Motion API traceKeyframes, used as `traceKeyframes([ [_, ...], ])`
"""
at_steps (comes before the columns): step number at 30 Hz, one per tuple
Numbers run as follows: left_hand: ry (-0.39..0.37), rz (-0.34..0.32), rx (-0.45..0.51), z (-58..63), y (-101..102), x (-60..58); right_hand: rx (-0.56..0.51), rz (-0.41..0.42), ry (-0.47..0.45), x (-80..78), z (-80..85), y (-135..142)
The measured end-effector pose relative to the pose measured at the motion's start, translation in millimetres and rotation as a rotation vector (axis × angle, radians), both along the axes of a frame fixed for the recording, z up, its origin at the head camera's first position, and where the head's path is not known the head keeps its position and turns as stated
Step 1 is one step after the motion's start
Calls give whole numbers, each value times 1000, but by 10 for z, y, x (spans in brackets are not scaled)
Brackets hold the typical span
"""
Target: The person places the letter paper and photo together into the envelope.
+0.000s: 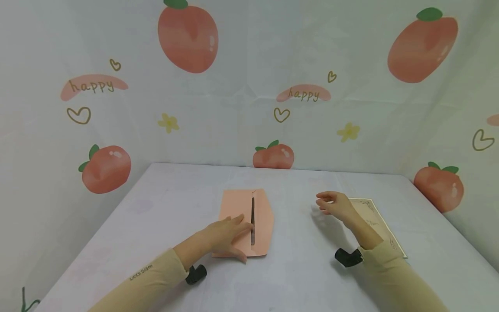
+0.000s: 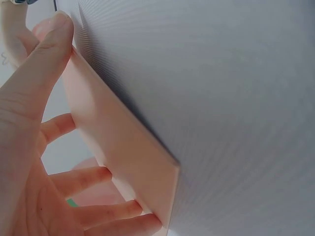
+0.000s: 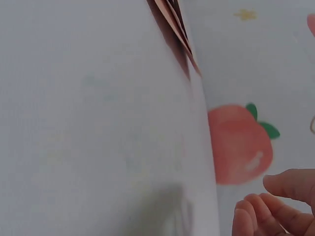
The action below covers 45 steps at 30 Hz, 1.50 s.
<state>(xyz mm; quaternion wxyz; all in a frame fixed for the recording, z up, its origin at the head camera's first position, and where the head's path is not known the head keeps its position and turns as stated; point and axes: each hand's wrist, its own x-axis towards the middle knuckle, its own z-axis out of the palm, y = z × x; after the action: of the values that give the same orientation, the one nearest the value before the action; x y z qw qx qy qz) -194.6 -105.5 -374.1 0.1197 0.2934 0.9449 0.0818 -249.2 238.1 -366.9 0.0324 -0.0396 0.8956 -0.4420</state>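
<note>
A peach envelope lies on the table, its pointed flap toward the right and a dark slit running along its mouth. My left hand rests on it with fingers spread, one fingertip at the slit. In the left wrist view the fingertips of the left hand touch the envelope, the thumb near one edge. My right hand hovers over the table with loosely bent fingers, holding nothing. Beside it, partly behind the forearm, lies a cream card with ornate corners. The right wrist view shows the envelope's mouth gaping slightly.
The white table runs back to a cloth backdrop printed with fruit, hearts and words. A black wrist device sits by the right cuff, another by the left cuff.
</note>
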Motion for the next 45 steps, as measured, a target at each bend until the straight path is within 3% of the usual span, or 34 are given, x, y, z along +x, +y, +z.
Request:
traceKeyframes([
  [9,8,-15,14,5,-6,9,14,-87,12,-14,-38,454],
  [20,4,-4,24,28,-7,34,145,-167,6,60,19,838],
  [31,2,-10,25,23,-6,23,146,-294,-91,73,-43,1203],
  [39,8,-8,10,17,-1,16,174,-390,-216,11,-135,1376],
  [45,9,-3,3,12,1,13,203,-391,-258,-4,-180,1418],
])
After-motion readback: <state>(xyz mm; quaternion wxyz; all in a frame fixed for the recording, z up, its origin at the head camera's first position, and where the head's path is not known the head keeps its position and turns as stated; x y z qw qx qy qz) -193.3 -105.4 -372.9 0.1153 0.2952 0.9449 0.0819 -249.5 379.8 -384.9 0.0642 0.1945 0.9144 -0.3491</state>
